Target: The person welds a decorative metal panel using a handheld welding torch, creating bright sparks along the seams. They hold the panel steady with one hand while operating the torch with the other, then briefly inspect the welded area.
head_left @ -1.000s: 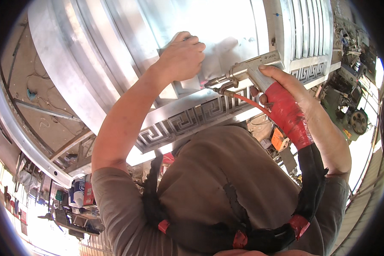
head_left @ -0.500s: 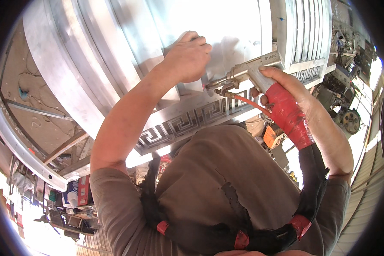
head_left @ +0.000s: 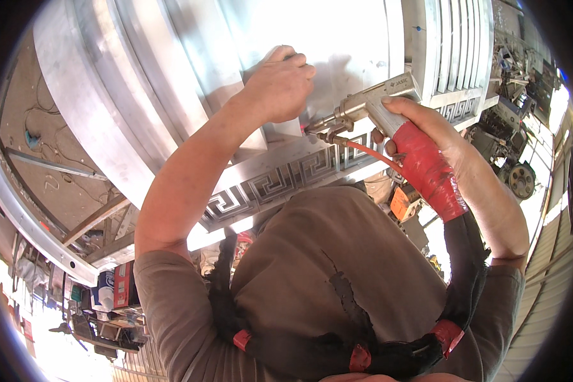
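Note:
My right hand is wrapped round the grip of a silver handheld welding gun. Red tape covers the lower grip, and a thin orange hose runs along beneath. The gun's narrow nozzle points left, its tip close to the lower border of a shiny metal panel. Just left of and above that tip, my left hand rests on the panel as a closed fist. The inside of that fist is hidden. Below the nozzle runs a metal strip with a cut-out Greek-key pattern.
A thick black sleeved cable leads from the gun across my chest, banded with red tape. Vertical metal bars stand to the right. A curved metal frame lies left, over a dusty floor. Tools and machines crowd the right side.
The welding gun and my right hand have shifted slightly left. My left hand has stayed in place on the panel.

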`<state>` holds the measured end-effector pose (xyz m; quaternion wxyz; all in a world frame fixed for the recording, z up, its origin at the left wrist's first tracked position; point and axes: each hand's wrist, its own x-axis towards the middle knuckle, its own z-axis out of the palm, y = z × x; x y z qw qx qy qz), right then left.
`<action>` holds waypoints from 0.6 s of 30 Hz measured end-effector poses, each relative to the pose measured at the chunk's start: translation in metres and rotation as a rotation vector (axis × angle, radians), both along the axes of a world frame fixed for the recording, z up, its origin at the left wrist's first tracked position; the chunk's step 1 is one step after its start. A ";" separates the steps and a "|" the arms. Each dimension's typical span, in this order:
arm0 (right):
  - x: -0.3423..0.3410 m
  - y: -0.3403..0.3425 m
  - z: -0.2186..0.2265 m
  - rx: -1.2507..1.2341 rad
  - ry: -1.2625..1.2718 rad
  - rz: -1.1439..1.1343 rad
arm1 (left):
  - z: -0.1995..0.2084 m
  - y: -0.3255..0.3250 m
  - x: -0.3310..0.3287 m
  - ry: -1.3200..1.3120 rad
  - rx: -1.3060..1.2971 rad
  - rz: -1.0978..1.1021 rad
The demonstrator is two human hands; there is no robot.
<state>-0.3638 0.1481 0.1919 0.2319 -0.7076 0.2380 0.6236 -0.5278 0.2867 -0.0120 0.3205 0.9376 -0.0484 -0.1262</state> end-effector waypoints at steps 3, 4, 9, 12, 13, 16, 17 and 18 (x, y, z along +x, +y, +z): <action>0.000 0.002 0.000 0.016 0.015 -0.012 | 0.000 0.000 0.000 -0.009 -0.006 0.012; 0.001 0.002 0.000 0.013 0.023 -0.010 | 0.000 0.000 0.000 -0.006 -0.004 0.011; 0.000 0.007 -0.002 -0.003 0.012 0.014 | 0.000 -0.001 0.000 -0.003 -0.002 0.012; -0.001 0.009 -0.003 -0.011 0.005 0.003 | 0.002 0.000 0.001 0.016 -0.013 0.009; -0.001 0.010 -0.003 -0.013 0.013 -0.010 | 0.002 0.001 0.001 0.029 -0.017 0.003; -0.001 0.012 -0.002 -0.013 0.028 -0.042 | 0.004 0.002 0.001 0.033 -0.020 0.001; -0.002 0.012 -0.001 -0.007 0.028 -0.048 | 0.004 0.002 0.001 0.035 -0.020 -0.002; -0.002 0.012 -0.001 -0.001 0.028 -0.053 | 0.004 0.002 0.001 0.035 -0.015 -0.001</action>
